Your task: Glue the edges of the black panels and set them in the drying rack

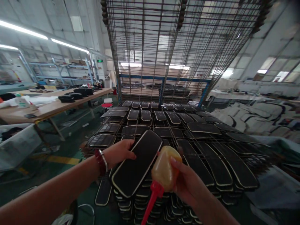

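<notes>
A tall wire rack (170,62) fills the middle of the workshop, its upper mesh shelves raised at a slant above the lower ones. To the left runs a long brown tabletop (50,109) carrying dark blocks (81,92) and a white bottle (21,101); to the right lies a heap of white pieces (257,118). Rows of black pale-edged panels (217,168) cover the rack's lower wire shelves, with more layers stacked beneath. In front of them, one black panel (137,164) sits slantwise, its far end leaning right; the left hand (124,151) has its grip pinching that panel's left edge, thumb on top. Just beside its right edge, the right hand (185,178) wraps its grip around a yellowish squeeze bottle (165,168), tipped upside down. A red stool (107,105) stands near the tabletop's end. The bottle's red nozzle (152,200) points down and leftward, and a dark red bracelet (101,162) circles the left wrist.
</notes>
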A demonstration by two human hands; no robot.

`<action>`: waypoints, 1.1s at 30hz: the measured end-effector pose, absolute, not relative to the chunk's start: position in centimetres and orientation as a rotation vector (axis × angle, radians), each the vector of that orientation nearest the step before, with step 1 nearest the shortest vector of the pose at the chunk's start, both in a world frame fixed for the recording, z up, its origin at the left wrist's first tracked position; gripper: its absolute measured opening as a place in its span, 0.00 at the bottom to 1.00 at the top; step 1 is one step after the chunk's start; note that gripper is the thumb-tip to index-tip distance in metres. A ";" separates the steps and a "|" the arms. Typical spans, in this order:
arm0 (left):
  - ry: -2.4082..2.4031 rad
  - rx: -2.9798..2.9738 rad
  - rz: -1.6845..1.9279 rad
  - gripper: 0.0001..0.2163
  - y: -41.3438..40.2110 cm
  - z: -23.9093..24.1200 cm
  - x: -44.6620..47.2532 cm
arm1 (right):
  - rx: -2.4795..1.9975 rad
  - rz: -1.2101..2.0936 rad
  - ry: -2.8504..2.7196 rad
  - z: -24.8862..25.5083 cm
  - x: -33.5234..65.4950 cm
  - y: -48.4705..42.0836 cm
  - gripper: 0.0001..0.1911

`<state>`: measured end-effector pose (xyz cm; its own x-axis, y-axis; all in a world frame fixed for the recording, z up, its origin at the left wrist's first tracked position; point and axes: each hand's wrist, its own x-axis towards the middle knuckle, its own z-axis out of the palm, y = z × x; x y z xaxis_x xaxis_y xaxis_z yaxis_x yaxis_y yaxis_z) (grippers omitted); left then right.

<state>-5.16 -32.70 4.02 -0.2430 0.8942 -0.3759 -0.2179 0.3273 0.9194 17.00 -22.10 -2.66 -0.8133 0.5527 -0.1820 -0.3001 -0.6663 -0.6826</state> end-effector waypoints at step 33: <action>1.192 0.768 0.992 0.18 -36.8 2.0 -6.0 | -0.580 1.555 -0.959 1.3 20.3 -17.6 0.20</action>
